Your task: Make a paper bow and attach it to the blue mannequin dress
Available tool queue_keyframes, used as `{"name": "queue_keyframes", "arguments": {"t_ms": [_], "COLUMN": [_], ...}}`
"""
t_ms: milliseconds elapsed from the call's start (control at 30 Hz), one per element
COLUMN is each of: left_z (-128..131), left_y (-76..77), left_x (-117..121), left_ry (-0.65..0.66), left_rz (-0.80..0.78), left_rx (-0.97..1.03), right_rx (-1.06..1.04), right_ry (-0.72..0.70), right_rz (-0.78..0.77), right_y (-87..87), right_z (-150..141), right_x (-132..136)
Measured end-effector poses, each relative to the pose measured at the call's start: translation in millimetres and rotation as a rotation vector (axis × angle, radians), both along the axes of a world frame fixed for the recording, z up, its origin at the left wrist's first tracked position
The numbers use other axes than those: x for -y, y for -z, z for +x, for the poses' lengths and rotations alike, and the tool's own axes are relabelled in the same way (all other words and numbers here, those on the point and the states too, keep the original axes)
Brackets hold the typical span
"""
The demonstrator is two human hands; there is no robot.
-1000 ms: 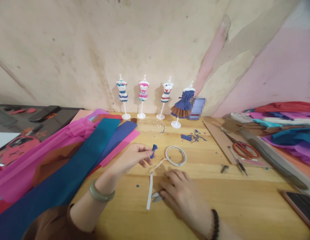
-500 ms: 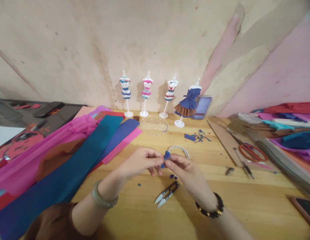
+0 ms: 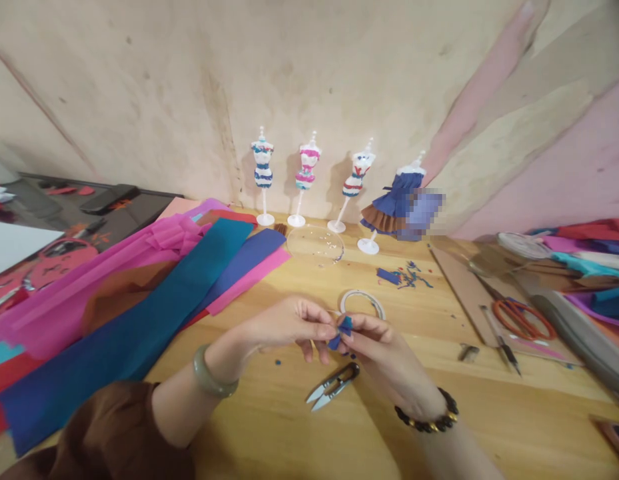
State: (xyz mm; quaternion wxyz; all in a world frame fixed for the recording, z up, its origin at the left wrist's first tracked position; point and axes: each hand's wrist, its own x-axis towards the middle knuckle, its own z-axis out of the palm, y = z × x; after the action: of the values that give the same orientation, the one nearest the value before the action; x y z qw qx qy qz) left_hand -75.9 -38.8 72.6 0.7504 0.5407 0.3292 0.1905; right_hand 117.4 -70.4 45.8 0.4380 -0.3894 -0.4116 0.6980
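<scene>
Between my two hands is a small blue crepe-paper bow (image 3: 344, 325), pinched in at the middle. My left hand (image 3: 296, 330) grips one side of it with thumb and forefinger, the other fingers loosely curled below. My right hand (image 3: 386, 350) pinches the opposite side, and its fingertips nearly meet those of my left. Just under the hands lies a pair of thread snips (image 3: 334, 387) with the blades parted. Behind my right hand is a roll of white tape (image 3: 362, 293), partly covered by the fingers.
Against the wall stand several small mannequins (image 3: 263, 170); the rightmost wears a blue and brown paper dress (image 3: 402, 200). Coloured paper strips (image 3: 154, 320) spread along the left. At right are orange-handled scissors (image 3: 522, 319), a pen (image 3: 504, 347) and paper scraps (image 3: 409, 275).
My right hand has left the snips and risen to grip the bow with my left. The tape strip that lay by the snips no longer shows there. The view has shifted slightly.
</scene>
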Motion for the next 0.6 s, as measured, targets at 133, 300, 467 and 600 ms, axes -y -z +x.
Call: {"name": "queue_keyframes", "arguments": {"t_ms": [133,300,467,600], "left_z": [-1.6,-4.5,-5.2,-4.5], "left_y": [5.1,9.6,6.3,1.4], "left_x": [0.4,0.9,1.4,2.3], "left_ry": [0.057,0.164,0.25,0.25], "left_rz": [0.01,0.026,-0.029,-0.055], "left_rx": [0.05,0.068,0.082,0.063], "right_rx": [-0.043,-0.083,-0.135,-0.117], "right_ry": [-0.107,-0.229,-0.336,-0.367], "right_rz": [0.005,0.05,0.091,0.115], "right_y": [-2.6,-2.0,-3.2,-1.6], "right_z": [1.8,3.7,4.8,6.7], "right_x": [1.1,2.8,4.5,3.8]}}
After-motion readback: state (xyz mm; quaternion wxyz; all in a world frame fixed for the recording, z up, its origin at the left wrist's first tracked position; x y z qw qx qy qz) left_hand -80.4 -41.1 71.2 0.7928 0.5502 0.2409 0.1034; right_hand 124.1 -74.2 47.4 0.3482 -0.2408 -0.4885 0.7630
